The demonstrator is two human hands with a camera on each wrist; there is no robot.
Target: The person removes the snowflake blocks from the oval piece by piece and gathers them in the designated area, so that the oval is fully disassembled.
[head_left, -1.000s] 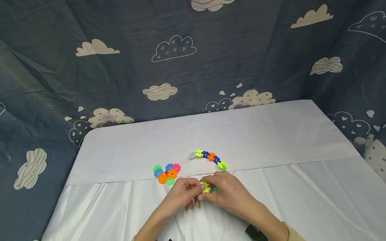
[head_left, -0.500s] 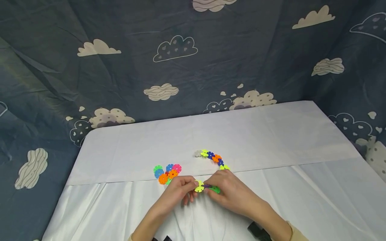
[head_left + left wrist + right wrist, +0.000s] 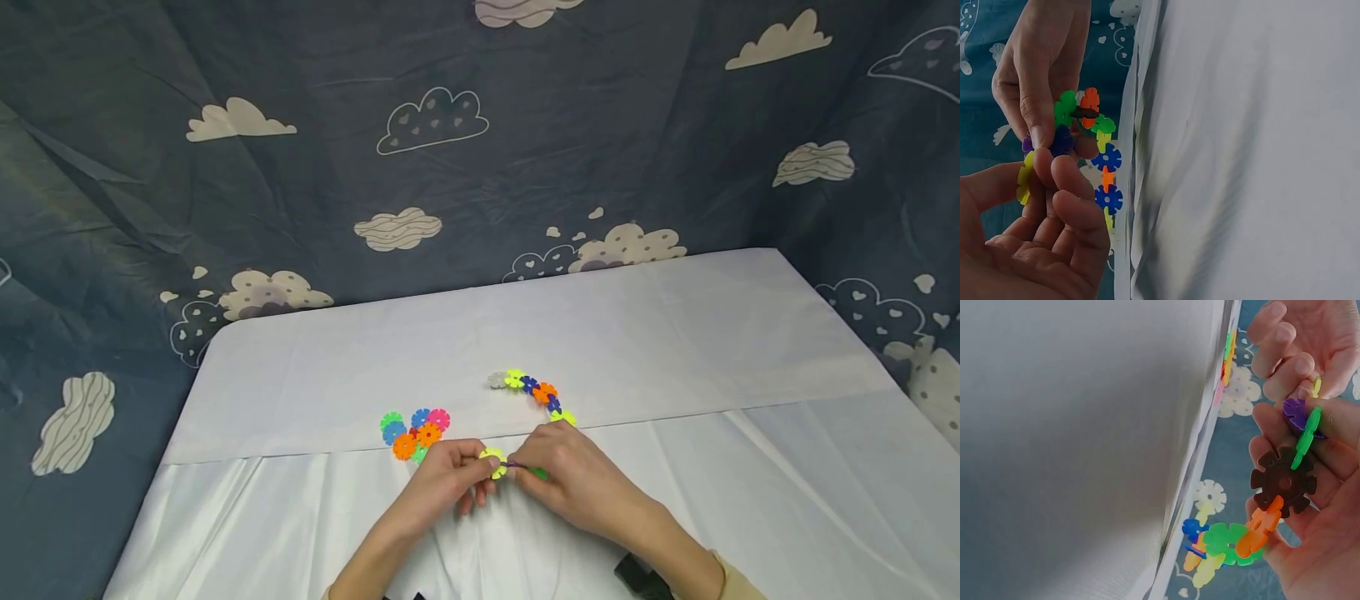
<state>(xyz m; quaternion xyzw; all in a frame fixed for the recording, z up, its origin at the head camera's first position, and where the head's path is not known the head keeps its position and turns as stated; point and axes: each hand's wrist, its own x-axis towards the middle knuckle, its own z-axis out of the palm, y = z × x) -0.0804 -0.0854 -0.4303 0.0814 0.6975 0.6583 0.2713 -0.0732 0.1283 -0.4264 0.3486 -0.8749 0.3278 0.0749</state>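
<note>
My left hand [image 3: 442, 479] pinches a yellow snowflake disc [image 3: 493, 455] between thumb and fingers. Facing it, my right hand [image 3: 573, 467] pinches a purple snowflake disc [image 3: 1295, 411], whose edge meets the yellow one; how deep their slots engage is hidden by the fingertips. From the purple disc a linked chain runs on through a green disc [image 3: 1307, 439], a dark brown disc [image 3: 1285, 481] and an orange disc [image 3: 1260, 528] along the right palm. Beyond that hand the chain curves away over the table in yellow, blue and orange, ending in a clear disc [image 3: 497, 381].
Left of the chain, several loose snowflake discs [image 3: 405, 445] lie in a small heap, orange, blue, pink, green and red. A white cloth covers the table [image 3: 675, 333]. Behind it hangs a dark curtain [image 3: 600, 150] with cloud prints.
Both hands were closer together; the left has shifted slightly left with the yellow disc. The purple disc now shows edge-on between them. The chain's far end has slid a little right.
</note>
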